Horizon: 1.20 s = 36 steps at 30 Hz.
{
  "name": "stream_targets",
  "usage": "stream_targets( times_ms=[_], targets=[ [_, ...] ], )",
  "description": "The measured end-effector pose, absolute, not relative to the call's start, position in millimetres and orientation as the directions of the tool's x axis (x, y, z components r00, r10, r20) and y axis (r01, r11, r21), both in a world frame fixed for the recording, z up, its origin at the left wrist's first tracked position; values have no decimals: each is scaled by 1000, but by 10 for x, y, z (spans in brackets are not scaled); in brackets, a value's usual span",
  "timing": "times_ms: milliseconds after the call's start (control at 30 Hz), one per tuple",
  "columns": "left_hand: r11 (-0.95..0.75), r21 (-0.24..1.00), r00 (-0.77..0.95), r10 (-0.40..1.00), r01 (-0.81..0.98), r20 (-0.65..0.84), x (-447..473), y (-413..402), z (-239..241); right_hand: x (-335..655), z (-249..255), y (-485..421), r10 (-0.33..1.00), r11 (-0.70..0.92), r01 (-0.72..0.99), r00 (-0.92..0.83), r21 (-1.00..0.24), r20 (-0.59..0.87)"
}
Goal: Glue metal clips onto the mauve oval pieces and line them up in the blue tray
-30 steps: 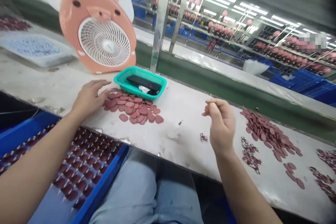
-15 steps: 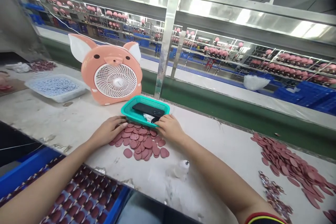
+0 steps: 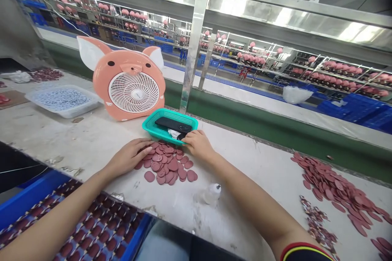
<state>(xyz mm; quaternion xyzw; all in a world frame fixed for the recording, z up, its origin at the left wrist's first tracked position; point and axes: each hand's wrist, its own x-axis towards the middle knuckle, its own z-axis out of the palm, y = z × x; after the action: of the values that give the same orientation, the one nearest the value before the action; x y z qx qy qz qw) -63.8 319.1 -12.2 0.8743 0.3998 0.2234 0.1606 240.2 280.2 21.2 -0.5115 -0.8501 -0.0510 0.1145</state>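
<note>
My left hand (image 3: 130, 157) lies flat with its fingertips on the left side of a loose pile of flat reddish-pink discs (image 3: 167, 167). My right hand (image 3: 197, 145) rests at the pile's far edge, fingers curled down against the front corner of a teal plastic basket (image 3: 183, 119). A black phone (image 3: 173, 124) and a white scrap lie in that basket. Whether either hand pinches a disc is hidden by the fingers. A small white plastic bottle (image 3: 212, 194) stands on the table in front of my right forearm.
A blue tray (image 3: 30, 200) of dark discs on spikes sits below the table's near edge at left. A pig-shaped pink fan (image 3: 128, 85) and a translucent tray (image 3: 63, 100) stand behind. More discs (image 3: 337, 187) lie at right, beside a metal post (image 3: 196, 36).
My right hand has come left from above the bare table to the pile and basket. My left hand has shifted slightly onto the discs. The view has swung and levelled, bringing the bottle into sight.
</note>
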Motion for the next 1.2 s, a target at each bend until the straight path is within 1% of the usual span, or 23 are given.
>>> stream_targets(
  times_ms=[167, 333, 567, 900, 1200],
  targets=[
    [-611, 462, 563, 786, 643, 256, -618, 3000, -148, 2359, 214, 2620, 843, 518, 852, -491, -81, 220],
    [-604, 452, 552, 793, 657, 258, -614, 2840, -174, 2350, 222, 2445, 836, 535, 833, -500, -138, 225],
    [-617, 436, 558, 784, 655, 271, -619, 2741, -189, 2350, 213, 2314, 824, 555, 814, -511, -169, 245],
    [-613, 451, 546, 788, 649, 286, -655, 2691, -210, 2391, 173, 2296, 800, 588, 795, -545, -146, 252],
    [-581, 489, 532, 808, 651, 252, -640, 2730, -184, 2433, 207, 3048, 838, 522, 848, -491, -92, 237]
  ],
)
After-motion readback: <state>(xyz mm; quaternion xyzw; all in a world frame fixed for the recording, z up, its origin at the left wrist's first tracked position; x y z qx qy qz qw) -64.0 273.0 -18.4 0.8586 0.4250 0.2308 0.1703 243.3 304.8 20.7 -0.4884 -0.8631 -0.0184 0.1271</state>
